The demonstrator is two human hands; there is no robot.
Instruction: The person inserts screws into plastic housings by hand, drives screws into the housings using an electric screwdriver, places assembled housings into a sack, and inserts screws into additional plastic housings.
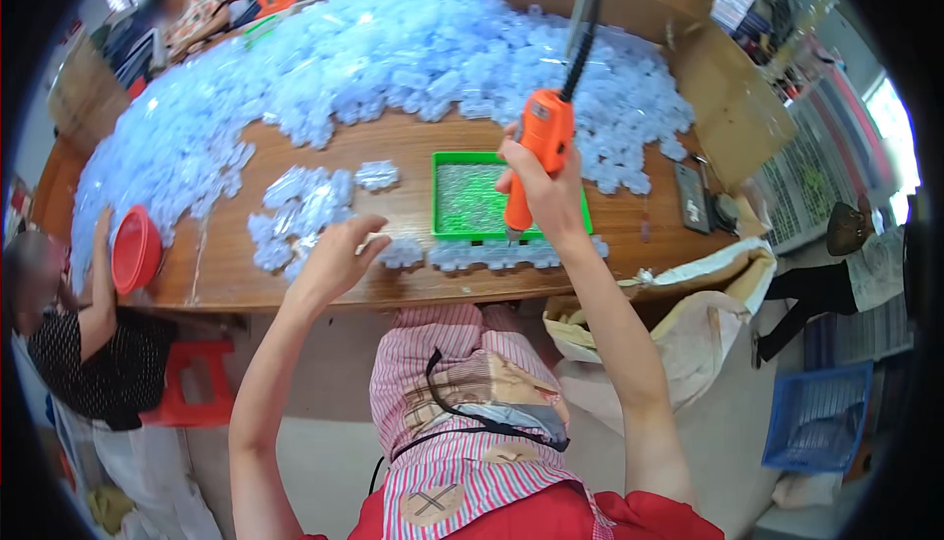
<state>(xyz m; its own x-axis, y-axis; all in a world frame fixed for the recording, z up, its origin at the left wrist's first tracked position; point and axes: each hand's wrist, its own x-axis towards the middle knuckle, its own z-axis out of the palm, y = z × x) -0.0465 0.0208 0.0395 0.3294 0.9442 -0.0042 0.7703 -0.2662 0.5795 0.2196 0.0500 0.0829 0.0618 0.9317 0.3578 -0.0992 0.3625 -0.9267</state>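
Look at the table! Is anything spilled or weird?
Nothing looks clearly spilled or broken. The big heap of pale blue plastic pieces may look messy because it sprawls unevenly across the table. The green tray looks upright, and the right hand grips the orange tool.

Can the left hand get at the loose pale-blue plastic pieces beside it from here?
Probably yes: the left hand holds no visible tool, and the pale-blue plastic pieces lie loose on the wooden table beside it, with nothing seen blocking the way.
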